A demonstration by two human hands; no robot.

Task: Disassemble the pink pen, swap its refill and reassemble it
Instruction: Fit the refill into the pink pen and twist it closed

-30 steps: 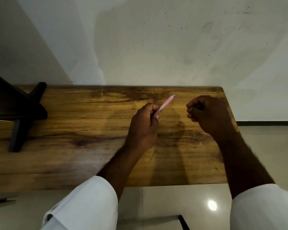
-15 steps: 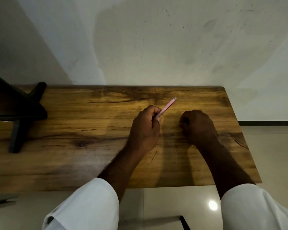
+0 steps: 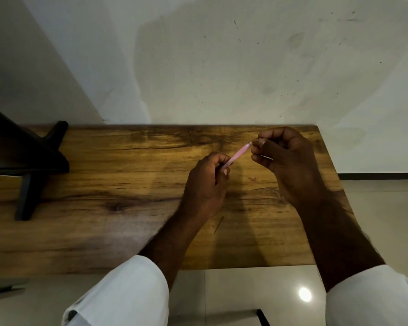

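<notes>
My left hand (image 3: pixel 205 187) grips the lower end of the pink pen (image 3: pixel 238 154), which slants up to the right above the wooden table (image 3: pixel 127 184). My right hand (image 3: pixel 287 163) is at the pen's upper tip, thumb and forefinger pinched on a small pale pen part (image 3: pixel 259 140) that touches or nearly touches the tip. A thin pale sliver (image 3: pixel 266 157) shows under its fingers; I cannot tell what it is. A tiny pinkish piece (image 3: pixel 255 178) lies on the table between my hands.
A black stand (image 3: pixel 31 165) sits at the table's left end. A thin dark line (image 3: pixel 218 224) marks the wood near my left wrist. The wall is directly behind the table, and its right edge is close to my right hand. Tiled floor lies below.
My right hand dropped to the table half a second ago, then rose to the pen's tip pinching a small part. The tiny pinkish piece now shows on the wood. The left hand barely moved.
</notes>
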